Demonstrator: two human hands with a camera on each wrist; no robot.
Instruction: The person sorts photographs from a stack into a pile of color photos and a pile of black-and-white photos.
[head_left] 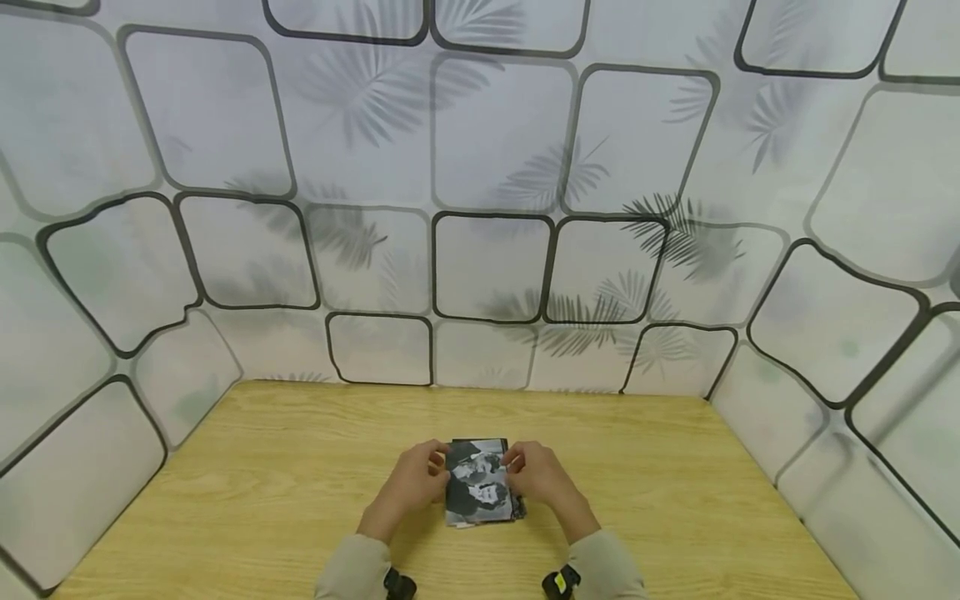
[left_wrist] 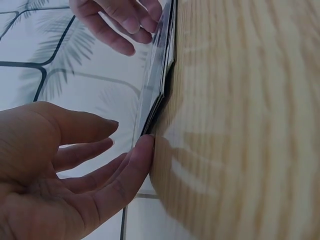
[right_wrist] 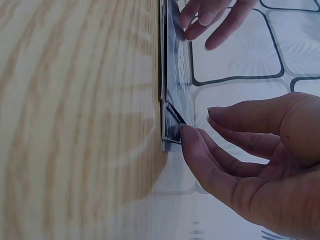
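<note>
A small stack of black-and-white photo prints (head_left: pixel 477 492) lies flat on the wooden table, its edges uneven at the lower right. The top print shows what look like two people. My left hand (head_left: pixel 420 477) is at the stack's left side; in the left wrist view a fingertip touches the stack's edge (left_wrist: pixel 159 75), with the thumb apart from it. At the opposite side my right hand (head_left: pixel 537 477) touches the stack's edge (right_wrist: pixel 174 75) with a fingertip, the thumb raised away. Neither hand pinches the prints.
The light wooden table (head_left: pixel 300 450) runs back to a white curtain (head_left: pixel 495 267) with dark rounded squares and leaf shadows, which also stands at both sides. Black wrist devices (head_left: pixel 400 585) show at the sleeve cuffs.
</note>
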